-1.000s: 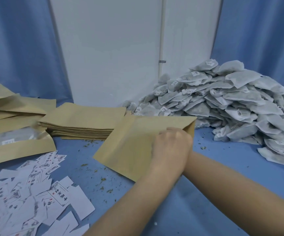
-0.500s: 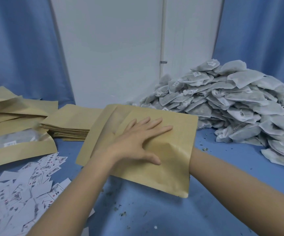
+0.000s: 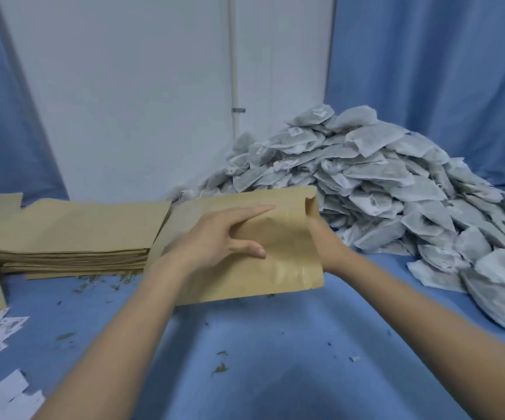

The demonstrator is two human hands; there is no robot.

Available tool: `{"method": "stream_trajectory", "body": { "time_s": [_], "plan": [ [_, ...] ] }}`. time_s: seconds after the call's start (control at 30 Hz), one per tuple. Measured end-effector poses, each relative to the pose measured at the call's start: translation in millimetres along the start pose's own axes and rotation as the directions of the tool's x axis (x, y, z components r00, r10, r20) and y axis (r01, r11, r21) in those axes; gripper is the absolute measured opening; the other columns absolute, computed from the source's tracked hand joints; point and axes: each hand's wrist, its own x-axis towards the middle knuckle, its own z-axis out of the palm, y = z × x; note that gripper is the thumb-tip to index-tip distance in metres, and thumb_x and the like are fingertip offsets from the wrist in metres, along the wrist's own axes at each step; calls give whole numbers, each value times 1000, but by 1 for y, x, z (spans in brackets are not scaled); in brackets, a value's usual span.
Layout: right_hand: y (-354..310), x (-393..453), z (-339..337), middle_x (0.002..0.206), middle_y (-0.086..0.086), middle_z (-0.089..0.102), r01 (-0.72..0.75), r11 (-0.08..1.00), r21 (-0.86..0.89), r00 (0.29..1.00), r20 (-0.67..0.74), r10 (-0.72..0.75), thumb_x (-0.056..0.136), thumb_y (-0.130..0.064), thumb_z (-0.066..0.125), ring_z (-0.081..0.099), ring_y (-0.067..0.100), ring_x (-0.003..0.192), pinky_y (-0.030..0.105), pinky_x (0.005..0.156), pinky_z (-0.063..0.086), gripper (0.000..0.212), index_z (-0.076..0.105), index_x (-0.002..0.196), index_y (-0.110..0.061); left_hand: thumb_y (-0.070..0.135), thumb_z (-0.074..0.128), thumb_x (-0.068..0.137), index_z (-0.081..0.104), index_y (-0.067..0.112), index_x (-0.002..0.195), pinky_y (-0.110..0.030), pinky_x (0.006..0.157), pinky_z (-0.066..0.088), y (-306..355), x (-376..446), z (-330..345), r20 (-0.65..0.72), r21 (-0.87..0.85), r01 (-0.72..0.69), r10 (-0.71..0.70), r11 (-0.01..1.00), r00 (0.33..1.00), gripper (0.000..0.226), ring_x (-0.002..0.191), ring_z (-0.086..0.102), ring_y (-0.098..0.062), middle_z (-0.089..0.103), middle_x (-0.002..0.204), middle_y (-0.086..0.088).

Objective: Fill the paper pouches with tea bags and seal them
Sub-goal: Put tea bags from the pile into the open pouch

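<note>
At frame centre, the left hand [image 3: 215, 237] is lying on top of the paper pouch [image 3: 278, 253], fingers nearly straight and spread, thumb pressing the paper. The right hand [image 3: 325, 242] is entering the pouch's open end at its right edge; its fingers are hidden inside, so its grip cannot be determined. The pouch is resting on the blue table [image 3: 275, 359]. The tea bags [image 3: 397, 195] are lying heaped at centre right. A stack of flat pouches [image 3: 72, 234] is sitting at centre left.
</note>
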Motion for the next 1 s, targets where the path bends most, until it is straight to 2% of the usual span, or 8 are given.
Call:
{"method": "stream_trajectory", "body": {
  "time_s": [0.07,0.17,0.33,0.5,0.6,0.7,0.83,1.0],
  "plan": [
    [17,-2,-18,87,-7,69,53,998,-19,983,-175,-55,83,-12,63,62,8,82,17,73,48,17,71,94,-22,31,84,62,48,59,121,5,94,21,-6,17,15,26,27,35,-35,999,999,74,119,36,21,44,130,35],
    [63,-5,-50,95,-7,67,-4,970,-244,922,-376,-91,81,-4,57,59,8,89,25,80,47,25,73,95,-18,34,85,61,48,51,128,0,100,21,-18,40,38,39,71,71,-74,995,997,78,129,36,4,45,140,20],
    [129,-4,-84,134,-3,44,-85,361,-929,993,-111,-51,80,-8,52,38,19,125,30,98,28,47,53,124,-22,39,84,60,44,53,129,-21,110,24,-38,66,66,58,124,108,-116,986,992,81,133,38,-7,45,143,11],
    [143,3,-90,89,2,68,-115,258,-959,960,-175,-221,66,-8,76,63,22,86,33,78,46,25,69,90,-12,38,84,59,36,59,126,-15,102,24,-51,76,78,19,120,144,-148,982,989,85,132,39,-8,44,143,11],
    [143,-2,-89,73,7,67,-106,665,-739,823,-440,-359,65,-5,81,63,29,69,33,62,44,20,69,82,-7,38,84,59,35,57,128,-19,106,23,-54,77,80,-27,117,160,-158,980,987,86,134,36,-9,44,144,9],
    [126,3,-84,71,-10,62,-134,983,-129,690,-724,-1,76,-33,75,59,11,67,19,61,40,26,60,94,-22,39,82,61,30,55,131,-31,114,19,-54,77,81,-43,128,180,-175,975,984,88,141,25,-15,38,148,10],
    [109,16,-69,71,-8,66,-29,843,538,683,-605,409,70,-32,80,64,3,56,25,59,53,43,46,96,-28,39,82,60,28,53,132,-38,116,16,-51,75,84,-45,148,181,-177,972,983,91,143,22,-16,34,150,11],
    [100,33,-30,70,1,64,-178,826,535,866,-313,390,80,-22,72,57,6,51,20,50,44,25,58,91,-5,38,82,61,32,53,131,-39,116,15,-47,76,83,-75,110,163,-156,980,985,87,143,22,-14,34,149,13]
  ]
}}
